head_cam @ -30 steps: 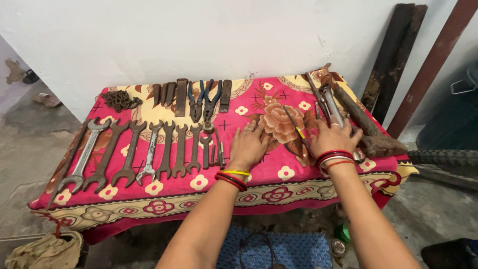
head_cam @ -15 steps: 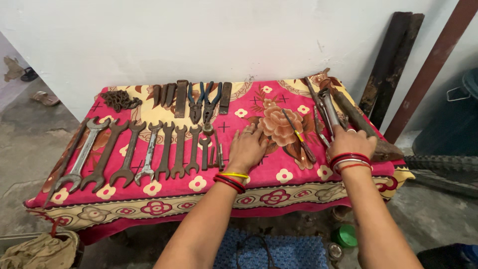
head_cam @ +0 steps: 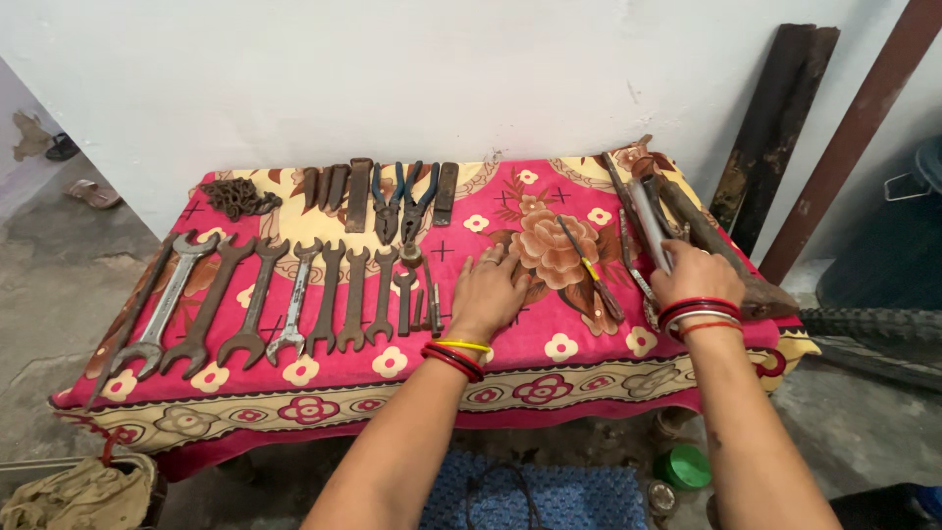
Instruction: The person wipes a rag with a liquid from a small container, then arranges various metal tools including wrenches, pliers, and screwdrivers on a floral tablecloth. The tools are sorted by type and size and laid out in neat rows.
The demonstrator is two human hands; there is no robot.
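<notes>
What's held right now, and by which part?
Left hand lies flat on the cloth, holding nothing. Right hand rests on the metal tools; its grip cannot be told.

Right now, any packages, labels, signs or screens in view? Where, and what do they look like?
No labels, signs or screens show.
Closest to a package: a small round green lid or tub on the floor under the table's right end.
Dark bin with a wire handle at the far right edge, no marking visible.
The table holds only bare metal tools on a pink flowered cloth.
</notes>
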